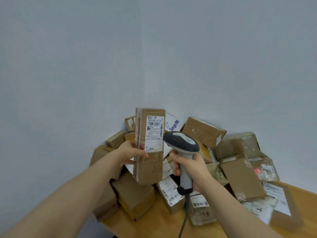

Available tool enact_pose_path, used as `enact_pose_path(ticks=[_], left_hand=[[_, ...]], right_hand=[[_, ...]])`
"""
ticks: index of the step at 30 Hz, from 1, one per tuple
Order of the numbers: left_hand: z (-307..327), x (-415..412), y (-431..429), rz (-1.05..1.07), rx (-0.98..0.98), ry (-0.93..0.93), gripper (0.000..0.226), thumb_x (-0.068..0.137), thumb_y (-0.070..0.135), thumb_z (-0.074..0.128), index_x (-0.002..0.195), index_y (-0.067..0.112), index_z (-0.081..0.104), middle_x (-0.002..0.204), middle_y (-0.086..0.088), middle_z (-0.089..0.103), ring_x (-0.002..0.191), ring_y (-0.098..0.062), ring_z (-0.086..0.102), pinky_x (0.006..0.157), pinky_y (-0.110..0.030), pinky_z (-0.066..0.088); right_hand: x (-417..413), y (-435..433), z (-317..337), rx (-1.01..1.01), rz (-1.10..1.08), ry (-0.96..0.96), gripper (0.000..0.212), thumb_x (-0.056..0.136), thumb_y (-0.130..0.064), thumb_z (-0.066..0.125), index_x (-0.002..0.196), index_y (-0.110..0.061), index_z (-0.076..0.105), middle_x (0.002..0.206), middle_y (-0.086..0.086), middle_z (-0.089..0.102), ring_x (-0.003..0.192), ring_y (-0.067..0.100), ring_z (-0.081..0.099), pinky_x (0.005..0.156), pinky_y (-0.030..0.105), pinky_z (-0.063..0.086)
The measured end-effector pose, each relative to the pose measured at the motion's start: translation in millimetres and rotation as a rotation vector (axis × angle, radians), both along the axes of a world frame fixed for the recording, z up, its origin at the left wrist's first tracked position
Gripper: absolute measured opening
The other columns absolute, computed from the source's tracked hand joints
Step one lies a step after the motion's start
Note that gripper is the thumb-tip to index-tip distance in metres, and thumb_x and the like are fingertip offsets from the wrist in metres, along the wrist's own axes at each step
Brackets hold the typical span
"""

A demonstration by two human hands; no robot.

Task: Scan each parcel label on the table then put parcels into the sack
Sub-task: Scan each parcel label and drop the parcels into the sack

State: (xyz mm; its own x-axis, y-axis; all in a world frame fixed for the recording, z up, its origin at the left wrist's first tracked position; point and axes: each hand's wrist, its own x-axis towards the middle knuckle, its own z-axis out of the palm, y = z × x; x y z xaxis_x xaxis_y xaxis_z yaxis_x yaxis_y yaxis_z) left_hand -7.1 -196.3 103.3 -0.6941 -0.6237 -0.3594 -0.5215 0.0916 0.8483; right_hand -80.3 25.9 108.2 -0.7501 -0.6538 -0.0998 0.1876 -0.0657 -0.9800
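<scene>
My left hand (131, 153) grips a tall brown cardboard parcel (151, 165) by its left edge and holds it upright above the pile. Its white shipping label (154, 133) with a barcode faces me. My right hand (187, 167) is wrapped around the handle of a grey and dark barcode scanner (181, 143). The scanner's head sits just right of the label's lower half and points towards it. A black cable hangs from the handle's base. No sack is in view.
Several cardboard parcels (204, 131) and clear plastic mailers (262, 169) are heaped on a wooden table (154, 225) against a grey wall. A labelled flat box (281, 203) lies at the right edge. The table's left corner drops off near my left forearm.
</scene>
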Motion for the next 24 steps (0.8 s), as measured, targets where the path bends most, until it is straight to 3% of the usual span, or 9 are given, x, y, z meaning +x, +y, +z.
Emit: enact_pose_path(ticks=[4,10,16,21,24], left_hand=[[3.9,4.5,-0.1,0.030,-0.010,0.006,0.074,0.068,0.015,0.085,0.129,0.010,0.044,0.122,-0.004,0.056,0.108,-0.021,0.057,0.073,-0.031,0.054],[5.9,8.3,-0.9,0.031,-0.026,-0.003,0.065,0.072,0.014,0.082,0.127,0.010,0.045,0.120,-0.005,0.055,0.115,-0.025,0.055,0.092,-0.039,0.053],[2.0,5.8,-3.2,0.039,0.004,0.021,0.052,0.074,0.011,0.080,0.110,0.016,0.043,0.104,0.000,0.052,0.102,-0.020,0.053,0.079,-0.033,0.052],[0.0,1.7,-6.1,0.032,0.002,0.012,0.058,0.072,0.013,0.082,0.116,0.013,0.046,0.113,-0.003,0.055,0.103,-0.020,0.054,0.076,-0.032,0.053],[-1.7,-1.5,-8.7,0.020,0.002,0.013,0.056,0.072,0.012,0.082,0.115,0.014,0.046,0.106,-0.001,0.055,0.102,-0.020,0.054,0.079,-0.034,0.052]], right_hand=[[4.4,-3.8,11.4,-0.022,-0.012,-0.012,0.012,0.079,-0.001,0.074,0.080,-0.003,0.063,0.051,0.007,0.053,0.039,0.017,0.044,0.051,0.031,0.045],[8.7,-2.2,26.1,-0.013,-0.008,0.019,0.017,0.079,0.004,0.072,0.071,-0.002,0.058,0.049,0.008,0.051,0.037,0.017,0.042,0.048,0.029,0.046],[7.4,1.5,34.9,0.021,-0.010,0.043,0.016,0.080,0.003,0.071,0.071,-0.002,0.059,0.052,0.009,0.052,0.040,0.017,0.043,0.047,0.028,0.047],[5.5,3.5,33.9,0.053,-0.016,0.029,0.015,0.080,0.003,0.071,0.073,-0.001,0.059,0.052,0.010,0.052,0.041,0.018,0.043,0.047,0.028,0.047],[4.7,3.0,35.0,0.064,-0.020,0.037,0.016,0.080,0.003,0.071,0.072,-0.002,0.059,0.052,0.009,0.053,0.041,0.018,0.044,0.048,0.029,0.049]])
